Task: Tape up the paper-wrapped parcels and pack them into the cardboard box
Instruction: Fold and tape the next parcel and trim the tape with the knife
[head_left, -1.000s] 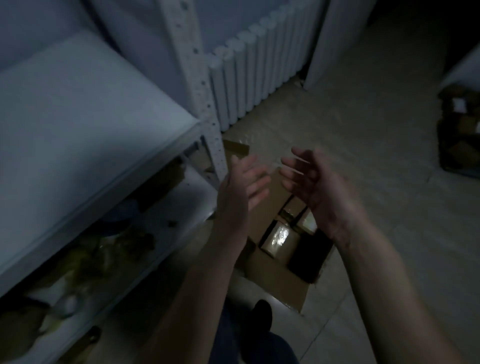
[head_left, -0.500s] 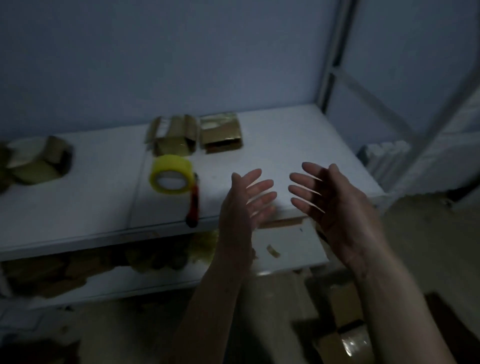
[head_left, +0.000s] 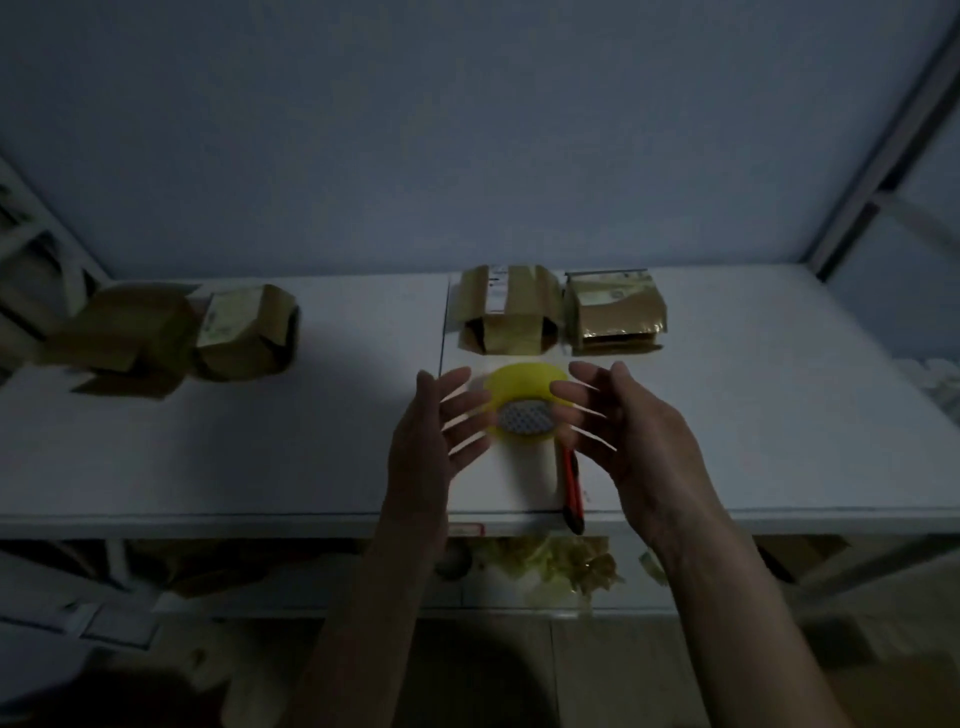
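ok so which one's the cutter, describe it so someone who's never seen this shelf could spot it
Start at the white shelf top and find the yellow tape roll between the two raised hands. The cutter is the slim red and black stick lying just right of that roll, running toward the shelf's front edge. It is the only red thing there; the parcels further back are brown paper.

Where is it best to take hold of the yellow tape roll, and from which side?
Probably from above: the tape roll lies flat on the shelf, hole up. Pinch its outer rim between left hand and right hand, already flanking it.
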